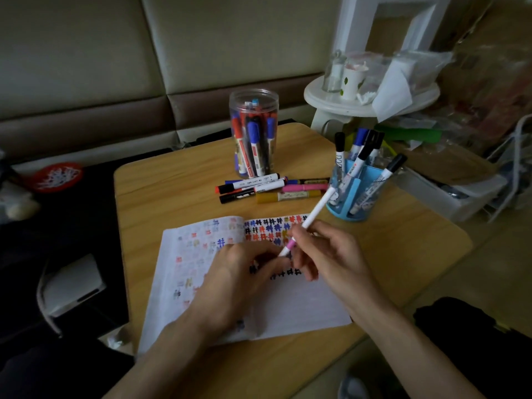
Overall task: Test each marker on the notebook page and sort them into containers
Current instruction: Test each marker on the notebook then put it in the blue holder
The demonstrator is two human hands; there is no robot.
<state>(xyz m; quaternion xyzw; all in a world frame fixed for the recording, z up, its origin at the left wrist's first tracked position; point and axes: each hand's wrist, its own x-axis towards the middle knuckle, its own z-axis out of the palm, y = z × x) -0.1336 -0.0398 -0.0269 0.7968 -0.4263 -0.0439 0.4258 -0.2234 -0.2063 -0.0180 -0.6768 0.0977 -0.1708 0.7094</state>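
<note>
An open notebook (302,306) lies on the wooden table (172,191), its pages covered with coloured test marks. My right hand (331,254) grips a thin white marker with a pink band (313,217), slanted over the right page. My left hand (241,269) rests on the notebook, and its fingertips pinch the marker's lower end, where the cap may be; the tip is hidden. Several loose markers (273,187) lie beyond the notebook. A clear plastic jar (253,133) holds red, blue and black markers. A blue divided pen holder (354,191) holds several white markers.
A white round stool (368,105) with a glass, a cup and plastic bags stands behind the table on the right. A padded sofa back fills the far side. A white device (72,286) lies on dark fabric to the left. A white box sits by the table's right edge.
</note>
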